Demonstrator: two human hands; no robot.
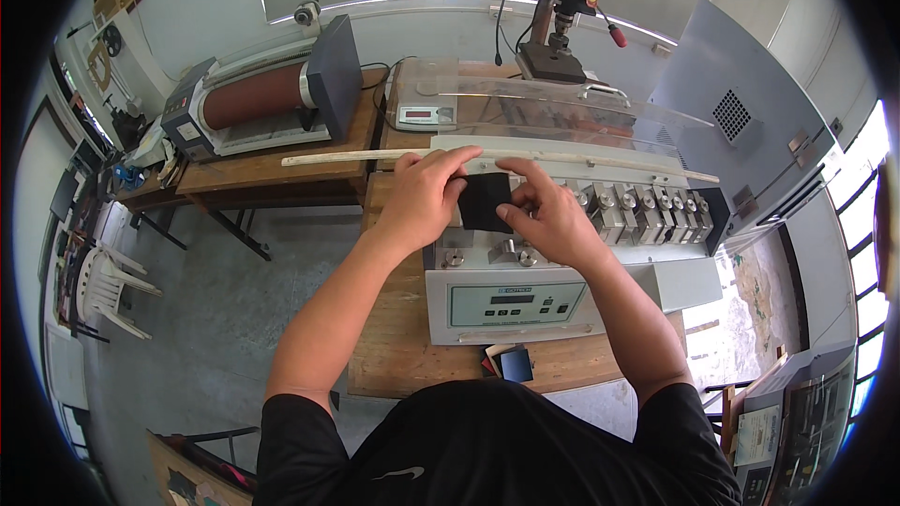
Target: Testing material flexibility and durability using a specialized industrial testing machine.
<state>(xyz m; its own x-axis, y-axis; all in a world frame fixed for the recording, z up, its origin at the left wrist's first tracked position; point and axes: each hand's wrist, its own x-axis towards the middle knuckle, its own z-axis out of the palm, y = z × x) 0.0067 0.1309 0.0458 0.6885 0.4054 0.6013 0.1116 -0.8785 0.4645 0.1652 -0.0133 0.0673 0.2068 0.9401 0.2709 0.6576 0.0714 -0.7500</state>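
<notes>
Between my two hands, above the grey bench machine (600,292), is a small black square swatch (486,203) of thin, flexible-looking material. My left hand (424,197) pinches its left edge between thumb and fingers. At the opposite edge, the thumb and fingers of my right hand (551,217) grip it too. Metal clamps (647,211) with round knobs run in a row to the right of my right hand, and more knobs show below the swatch. A long pale stick (356,157) lies across the machine behind my hands. Which material the swatch is, I cannot tell.
Several coloured swatches (514,364) lie on the wooden table (394,365) by its near edge. The machine's grey lid (750,122) stands raised at right. Behind are a clear cover (562,111) and a drill press (553,61). A brown roller machine (253,96) occupies the left table.
</notes>
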